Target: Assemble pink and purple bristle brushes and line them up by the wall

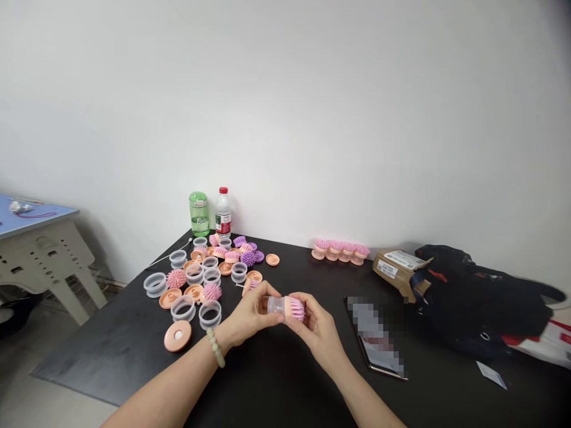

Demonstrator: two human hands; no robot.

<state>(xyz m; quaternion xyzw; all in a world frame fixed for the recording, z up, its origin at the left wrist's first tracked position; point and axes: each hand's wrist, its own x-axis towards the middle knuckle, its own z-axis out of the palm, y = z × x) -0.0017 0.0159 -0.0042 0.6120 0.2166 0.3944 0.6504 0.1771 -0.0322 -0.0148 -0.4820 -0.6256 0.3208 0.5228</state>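
The left hand (252,312) and right hand (314,330) are clamped together on a small brush (285,308), just below the middle of the frame. Its clear plastic cylinder points toward the left hand, and its pink bristles sit against the right hand's fingers. A pale green bead bracelet (216,348) circles the left wrist.

At the far left of the frame stands a separate blue-topped table (31,217), well apart from the black counter (111,351) that carries everything else. Toward the counter's left side lies a loose scatter of parts, just left of and above the hands: clear plastic rings (182,308), peach discs (177,336), and spiky pink brush heads (176,278) and purple brush heads (247,259). Behind them, against the wall, stand a green plastic bottle (198,214) and a water bottle (223,214) with a red cap.

Right of the hands, a neat row of pink-bristled brushes with peach bases (340,251) lies near the wall. Below it rests a phone (375,336), its screen blurred. Further right are a brown package (397,270), a black bag (482,297), a small white sachet (491,374), and a red-and-white package (551,339) at the frame's right edge.
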